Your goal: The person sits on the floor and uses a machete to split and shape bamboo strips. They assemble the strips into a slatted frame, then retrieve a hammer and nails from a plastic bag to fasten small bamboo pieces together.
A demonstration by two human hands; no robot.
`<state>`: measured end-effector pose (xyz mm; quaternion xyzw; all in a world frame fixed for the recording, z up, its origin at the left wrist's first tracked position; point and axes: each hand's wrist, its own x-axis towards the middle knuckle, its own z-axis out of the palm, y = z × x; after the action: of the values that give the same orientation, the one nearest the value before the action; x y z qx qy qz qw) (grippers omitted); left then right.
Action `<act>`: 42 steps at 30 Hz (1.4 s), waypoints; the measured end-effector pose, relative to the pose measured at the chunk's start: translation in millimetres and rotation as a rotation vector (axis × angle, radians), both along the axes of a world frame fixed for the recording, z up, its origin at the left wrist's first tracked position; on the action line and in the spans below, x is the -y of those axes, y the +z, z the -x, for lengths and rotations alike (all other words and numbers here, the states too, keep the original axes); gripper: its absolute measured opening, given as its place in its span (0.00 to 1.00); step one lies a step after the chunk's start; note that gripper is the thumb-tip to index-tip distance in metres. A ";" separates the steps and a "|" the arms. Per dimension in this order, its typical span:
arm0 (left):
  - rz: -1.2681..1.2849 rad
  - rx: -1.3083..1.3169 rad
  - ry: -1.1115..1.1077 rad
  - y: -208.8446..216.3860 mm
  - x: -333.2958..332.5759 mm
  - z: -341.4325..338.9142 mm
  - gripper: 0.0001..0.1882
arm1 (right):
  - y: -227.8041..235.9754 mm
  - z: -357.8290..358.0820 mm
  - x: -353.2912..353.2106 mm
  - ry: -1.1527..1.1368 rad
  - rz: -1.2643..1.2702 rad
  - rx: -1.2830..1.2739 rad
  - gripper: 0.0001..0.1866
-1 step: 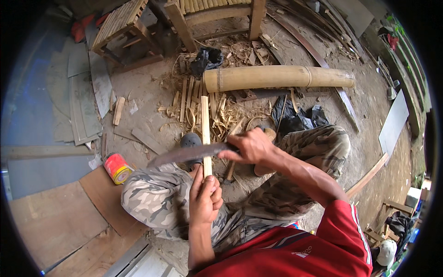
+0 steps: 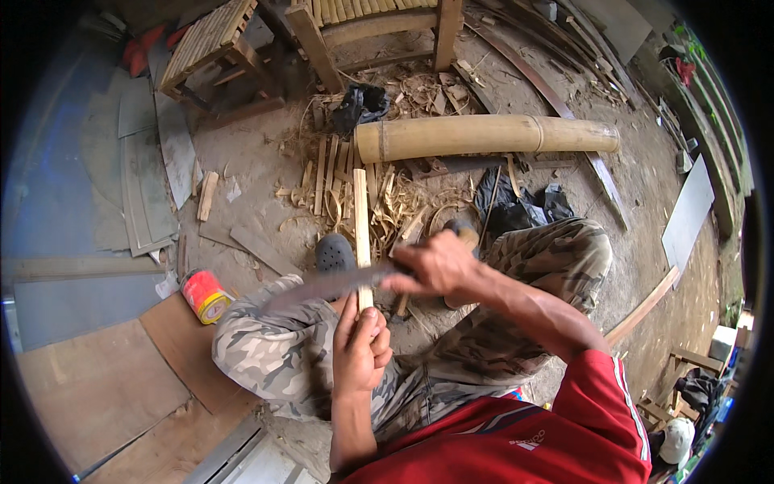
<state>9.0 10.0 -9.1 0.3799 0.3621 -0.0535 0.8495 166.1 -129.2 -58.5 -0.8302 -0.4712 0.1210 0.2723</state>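
Note:
My left hand point(image 2: 360, 345) is closed round the lower end of a pale bamboo strip point(image 2: 361, 214), which points away from me. In my right hand point(image 2: 439, 264) is the handle of a large knife point(image 2: 322, 289) with a long dark blade, partly smeared by motion. The blade lies across the strip, just above my left fingers, its tip out to the left over my knee. My fingers hide most of the knife's handle. Beyond the strip's far end lies a thick bamboo pole point(image 2: 484, 135). Curled shavings point(image 2: 391, 194) and several cut strips point(image 2: 326, 173) lie on the ground before me.
A red and yellow can point(image 2: 205, 296) stands left of my knee, beside brown boards point(image 2: 97, 379). Black plastic bags point(image 2: 516, 206) lie before my right knee. A slatted bench point(image 2: 379, 28) and a small stool point(image 2: 214, 48) stand at the far side. Planks lie along the right.
My right hand and the knife have come slightly down the strip, closer to my left hand. The left hand and the strip have barely shifted.

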 end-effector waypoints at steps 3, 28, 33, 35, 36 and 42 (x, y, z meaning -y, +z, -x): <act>-0.011 0.001 0.004 4.9 0.4 -2.4 0.18 | -7.6 -1.8 2.3 0.022 -0.093 0.056 0.31; 0.085 0.037 -0.023 11.0 -1.6 -5.8 0.26 | -28.0 -45.7 8.2 -0.195 0.103 0.085 0.36; 0.074 0.113 -0.104 26.5 1.8 -16.4 0.23 | -40.3 -129.0 49.4 -0.751 -0.024 -0.140 0.38; -0.038 0.128 -0.012 25.8 4.4 -41.4 0.20 | -5.8 -123.8 43.4 -0.823 -0.024 -0.544 0.37; -0.016 0.157 0.019 21.9 3.8 -56.3 0.20 | 14.2 -123.8 44.3 -0.858 -0.018 -0.749 0.36; -0.218 0.088 0.127 3.7 4.4 -147.3 0.19 | 51.2 -157.0 67.3 -0.748 -0.178 -0.849 0.21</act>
<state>156.3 5.6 -5.4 0.4482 0.3516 0.0565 0.8199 323.0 -196.4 -7.3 -0.7930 -0.0031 0.2991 0.5308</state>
